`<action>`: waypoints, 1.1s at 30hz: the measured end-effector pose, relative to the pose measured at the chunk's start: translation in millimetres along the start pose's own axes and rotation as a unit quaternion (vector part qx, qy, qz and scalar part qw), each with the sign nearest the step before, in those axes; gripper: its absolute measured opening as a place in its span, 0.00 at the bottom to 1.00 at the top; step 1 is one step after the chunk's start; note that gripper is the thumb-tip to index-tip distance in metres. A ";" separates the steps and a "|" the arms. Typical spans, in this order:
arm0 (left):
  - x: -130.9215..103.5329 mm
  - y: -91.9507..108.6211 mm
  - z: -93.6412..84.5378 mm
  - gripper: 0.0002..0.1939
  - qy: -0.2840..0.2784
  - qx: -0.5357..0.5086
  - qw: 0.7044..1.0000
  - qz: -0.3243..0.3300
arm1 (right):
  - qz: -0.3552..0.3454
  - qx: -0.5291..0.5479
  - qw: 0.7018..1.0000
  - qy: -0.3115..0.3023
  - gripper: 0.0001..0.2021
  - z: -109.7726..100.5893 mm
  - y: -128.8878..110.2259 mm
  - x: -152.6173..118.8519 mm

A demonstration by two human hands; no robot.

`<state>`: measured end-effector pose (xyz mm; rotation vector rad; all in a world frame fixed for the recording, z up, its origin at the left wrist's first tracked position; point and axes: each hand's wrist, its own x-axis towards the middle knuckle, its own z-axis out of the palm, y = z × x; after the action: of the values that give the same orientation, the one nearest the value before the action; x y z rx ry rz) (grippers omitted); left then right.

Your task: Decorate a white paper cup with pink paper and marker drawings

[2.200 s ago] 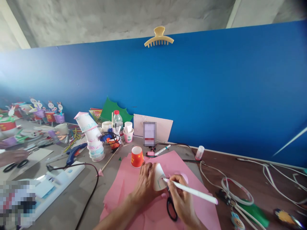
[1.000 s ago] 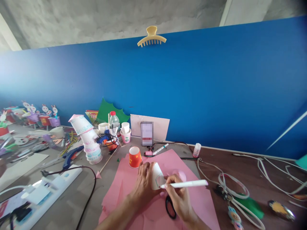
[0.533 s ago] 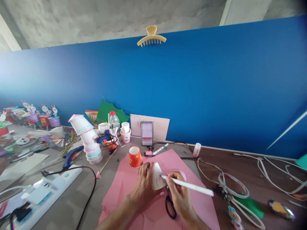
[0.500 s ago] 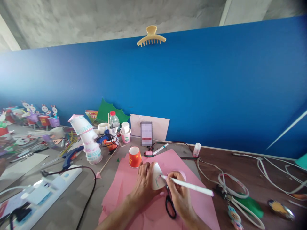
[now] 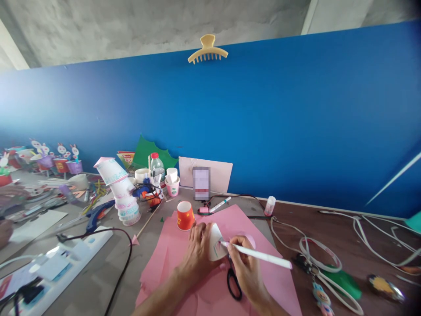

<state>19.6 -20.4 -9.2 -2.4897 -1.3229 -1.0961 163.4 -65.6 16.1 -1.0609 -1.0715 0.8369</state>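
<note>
My left hand [image 5: 199, 250] is closed on a white paper cup [image 5: 215, 232] that lies tilted and bears pink and teal lines. A white marker [image 5: 263, 254] is pinched in my right hand [image 5: 243, 261], its tip at the lines on the cup. Pink paper [image 5: 174, 272] lies beneath both hands. Black-handled scissors [image 5: 234, 285] rest on it between my forearms, their blades partly hidden. Just beyond my left hand stands a red paper cup [image 5: 186, 216].
A leaning stack of decorated cups [image 5: 125, 193], a glue gun [image 5: 96, 215] and a power strip [image 5: 66, 276] are at left. Behind are a bottle [image 5: 157, 169] and a phone-like panel [image 5: 201, 183]. White cords [image 5: 309, 250] lie at right. Another person's hand [image 5: 5, 232] shows at the left edge.
At the left edge, the other person's hand has come further into view. My hands, the cup and the marker look almost unchanged.
</note>
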 end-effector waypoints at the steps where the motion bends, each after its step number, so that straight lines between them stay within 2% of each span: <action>1: 0.2 -0.1 0.3 0.42 0.004 0.000 1.000 0.002 | 0.002 0.004 1.000 -0.003 0.16 -0.1 -0.2 -0.2; 8: 2.6 1.9 -2.3 0.39 0.009 -0.004 1.000 -0.006 | -0.035 -0.027 0.999 0.002 0.16 -1.8 -5.6 0.5; 16: 0.6 0.3 -0.5 0.43 0.013 0.004 1.000 0.013 | -0.043 -0.037 0.998 0.003 0.15 -1.4 -3.4 0.0; 23: 1.7 0.9 -1.2 0.39 0.016 -0.007 1.000 0.005 | -0.016 -0.020 1.000 -0.003 0.15 -0.5 -1.5 -0.6; 29: 3.7 1.7 -3.4 0.37 0.009 -0.010 1.000 0.006 | 0.032 0.022 0.998 -0.040 0.17 -2.8 1.2 -1.7; 33: 4.5 2.7 -4.3 0.35 0.016 -0.007 1.000 0.007 | 0.032 0.036 0.998 -0.027 0.17 -3.0 1.4 -1.0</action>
<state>20.9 -20.8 -2.5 -2.4777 -1.2925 -1.1414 166.0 -66.9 14.1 -1.0201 -1.0494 0.9535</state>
